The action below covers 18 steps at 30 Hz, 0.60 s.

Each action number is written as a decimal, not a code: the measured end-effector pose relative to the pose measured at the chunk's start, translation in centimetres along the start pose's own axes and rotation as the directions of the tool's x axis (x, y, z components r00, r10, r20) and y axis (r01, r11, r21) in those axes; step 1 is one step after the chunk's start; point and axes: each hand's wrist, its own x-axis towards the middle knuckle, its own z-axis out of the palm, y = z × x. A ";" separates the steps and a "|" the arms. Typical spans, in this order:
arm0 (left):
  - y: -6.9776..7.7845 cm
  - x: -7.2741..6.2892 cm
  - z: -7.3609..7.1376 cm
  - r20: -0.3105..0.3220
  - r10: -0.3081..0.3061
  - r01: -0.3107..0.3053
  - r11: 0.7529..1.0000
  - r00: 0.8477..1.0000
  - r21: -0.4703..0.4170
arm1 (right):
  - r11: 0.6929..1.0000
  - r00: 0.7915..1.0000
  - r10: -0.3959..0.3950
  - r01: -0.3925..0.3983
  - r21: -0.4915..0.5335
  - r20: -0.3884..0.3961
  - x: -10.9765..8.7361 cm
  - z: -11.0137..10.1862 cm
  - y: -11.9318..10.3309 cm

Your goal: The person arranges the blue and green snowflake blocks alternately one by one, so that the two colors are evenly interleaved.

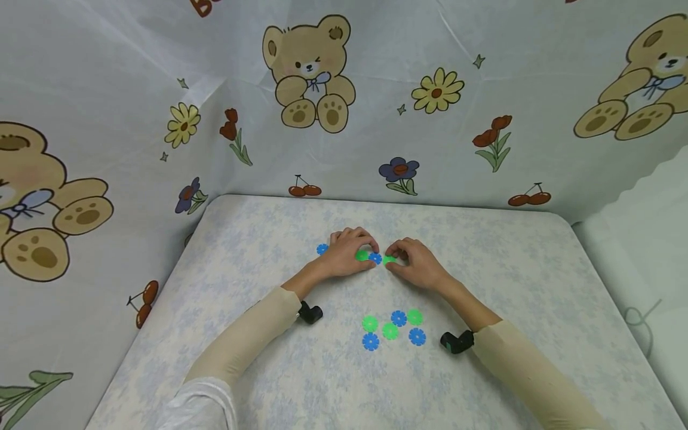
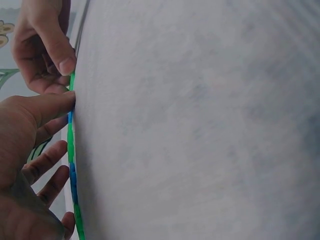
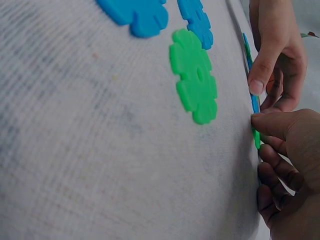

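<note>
- Tabletop (image 1: 516, 257), mottled white and pale blue, with rounded far corners; it fills the lower part of the head view.
- Nearest: two beige sleeves (image 1: 242, 337), the left one meeting white cloth (image 1: 199, 406) at its lower end. A black wrist camera (image 1: 310, 313) projects beside the left forearm, another beside the right.
- Loose group, between the forearms: six notched flower-shaped plastic discs, three green and three blue, lying flat. Examples are a lower-left blue disc (image 1: 371, 341) and an upper-right green disc (image 1: 414, 316). No lettering is legible on them.
- Beyond these, the right hand (image 1: 417, 263) pinches a green disc (image 1: 389, 260) between thumb and fingers.
- Just beside it, the left hand (image 1: 346, 254) grasps a blue disc (image 1: 375, 258) by thumb and forefinger. Whether the two held discs interlock cannot be told.
- Row of discs, continuing leftward beneath the left hand: green and blue alternate, seen edge-on in the left wrist view; an outlying blue disc (image 1: 322, 249) shows past the knuckles.
- Farthest: white curtain (image 1: 371, 113) printed with teddy bears, flowers and cherries. Brown lettering (image 1: 201, 6) is cut off at the top edge; only a "B" can be read.
</note>
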 end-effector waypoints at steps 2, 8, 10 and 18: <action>0.1 0.0 -0.1 0.000 0.000 0.000 1.000 1.000 -0.001 | 1.000 1.000 0.002 -0.002 0.006 -0.004 0.0 0.0 0.0; 0.2 -0.1 -0.1 0.007 0.000 0.000 1.000 1.000 -0.009 | 1.000 1.000 0.002 -0.002 0.013 -0.011 -0.2 0.0 0.1; 0.3 0.0 -0.1 0.006 -0.001 0.001 1.000 1.000 -0.012 | 1.000 1.000 0.001 -0.001 0.014 -0.020 -0.3 0.0 0.1; 0.1 0.1 0.0 0.009 -0.015 0.014 1.000 1.000 0.023 | 0.998 0.999 -0.030 0.031 0.056 -0.011 -2.5 0.6 -1.7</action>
